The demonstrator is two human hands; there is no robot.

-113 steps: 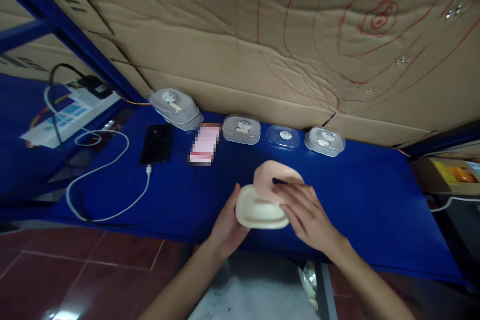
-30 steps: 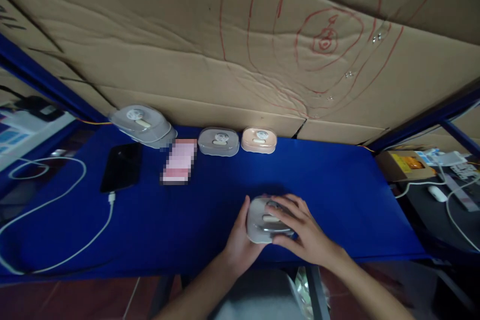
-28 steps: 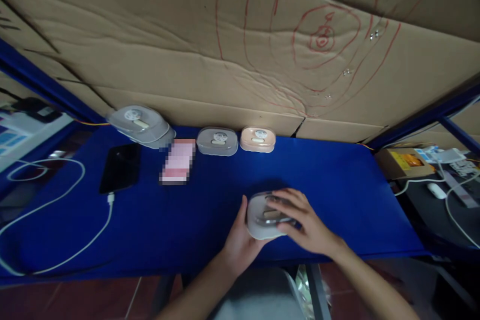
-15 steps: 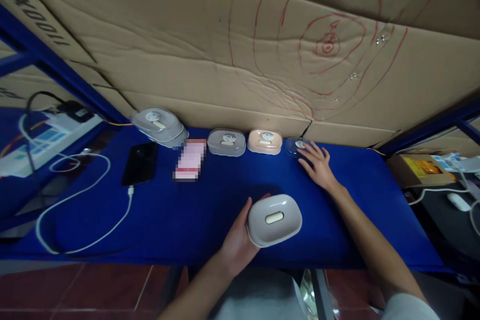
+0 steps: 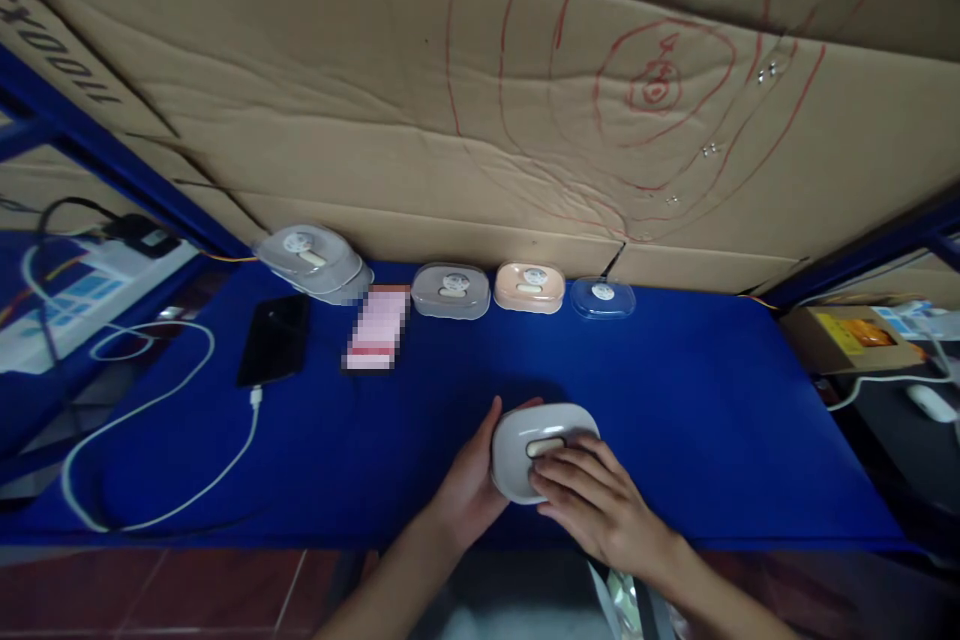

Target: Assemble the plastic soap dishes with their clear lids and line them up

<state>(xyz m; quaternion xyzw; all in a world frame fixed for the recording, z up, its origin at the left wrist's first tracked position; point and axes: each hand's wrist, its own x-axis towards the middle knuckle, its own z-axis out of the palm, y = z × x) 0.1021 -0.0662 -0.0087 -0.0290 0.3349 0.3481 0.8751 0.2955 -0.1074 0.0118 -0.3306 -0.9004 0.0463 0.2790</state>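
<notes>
My left hand [image 5: 471,480] holds a grey oval soap dish [image 5: 511,450] by its left side, above the front part of the blue table. A cream oblong piece [image 5: 545,447] sits in the dish's middle. Over the right side of the dish, my right hand [image 5: 600,505] lies with its fingers bent onto the top near that piece. At the back, a clear lid [image 5: 619,298] with a round white sticker rests on the table. Left of it stand a peach soap dish [image 5: 529,288] and another grey soap dish [image 5: 451,292], both under clear lids.
Stacked grey dishes [image 5: 315,262] stand at the back left, beside a phone with a pink, blurred screen [image 5: 377,328]. A black phone [image 5: 274,340] is plugged into a white cable [image 5: 75,450]. Cardboard [image 5: 375,100] walls off the back of the blue table [image 5: 720,400].
My right hand has left the clear lid at the back and come down to the grey soap dish. My left hand still holds the dish in about the same place.
</notes>
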